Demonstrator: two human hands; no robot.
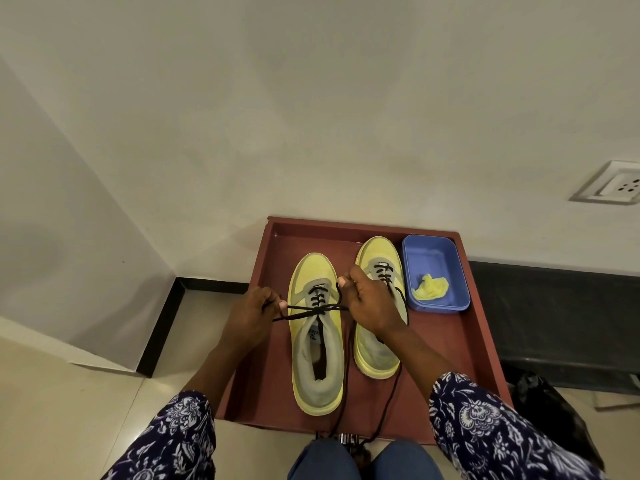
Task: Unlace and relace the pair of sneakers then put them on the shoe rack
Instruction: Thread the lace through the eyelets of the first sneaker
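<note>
- Head view, nearest: blue-jeaned knees and floral sleeves frame the bottom edge, so the person looks to be seated or crouched close, probably for easy reach.
- Loose black lace ends trail off the right sneaker toward the knees; where they finish is lost in shadow beside a small metallic object I cannot identify.
- Left hand is closed, pinching one end of the left sneaker's lace; right hand is closed on the other end. They pull apart, seemingly to tighten a crossing or first knot.
- Left sneaker, yellow and grey, stands toe-away in a reddish-brown tray on the floor.
- Right sneaker sits just beside it, partly hidden by the right hand.
- Farther right, a blue tub holds a crumpled yellow cloth.
- No shoe rack is clearly visible.
</note>
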